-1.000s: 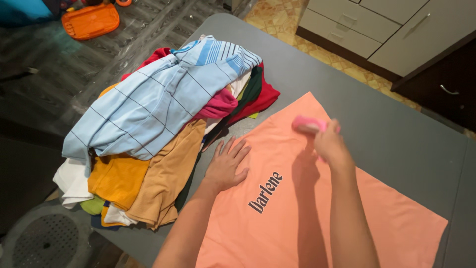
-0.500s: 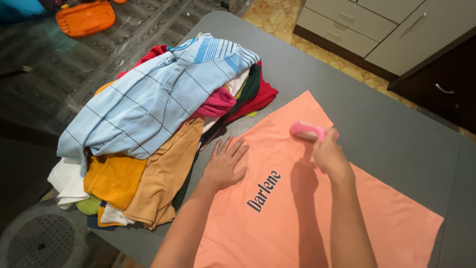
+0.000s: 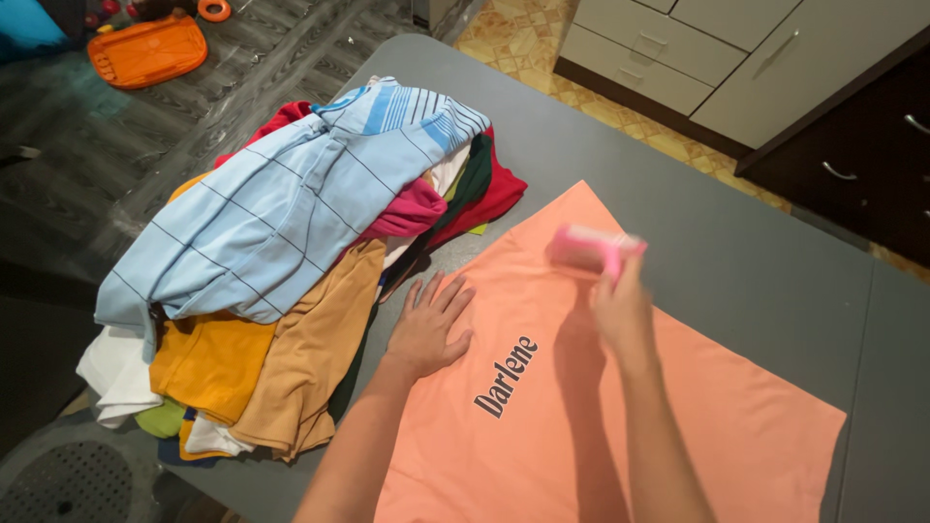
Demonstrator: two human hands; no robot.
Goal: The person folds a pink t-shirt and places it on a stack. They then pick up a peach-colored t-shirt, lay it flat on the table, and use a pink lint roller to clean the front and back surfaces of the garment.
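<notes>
**One peach shirt flat, one pink roller over it**

I see one peach shirt (image 3: 620,407) spread flat on the grey bench (image 3: 756,252), dark lettering facing up. My left hand (image 3: 428,329) lies palm down on its near-left edge, fingers (image 3: 448,295) spread and pressing the cloth to the bench. My right hand (image 3: 620,308) is raised above the middle of the shirt, fingers closed around the handle of one pink lint roller (image 3: 584,249); the roller is blurred, so I cannot tell whether it touches the fabric or hovers just over it.

I judge the shirt to be light, thin and soft: it will slide and bunch under any sideways drag unless it is pinned, as the left hand pins it now. It is best taken at a hem or a corner, or held flat under an open palm. The roller looks small, light and rigid, held by its handle with the drum left free to turn.

Just beside the shirt, to the left, sits one pile of clothes (image 3: 291,281), touching the left hand's side of the bench. On top I count one pale blue checked shirt (image 3: 262,242); under it, pieces in tan, orange, red, magenta, dark green and white show, but their exact number is hidden. On the floor beyond lies one orange tray (image 3: 145,48). Cabinet drawers (image 3: 659,58) stand past the bench.
</notes>
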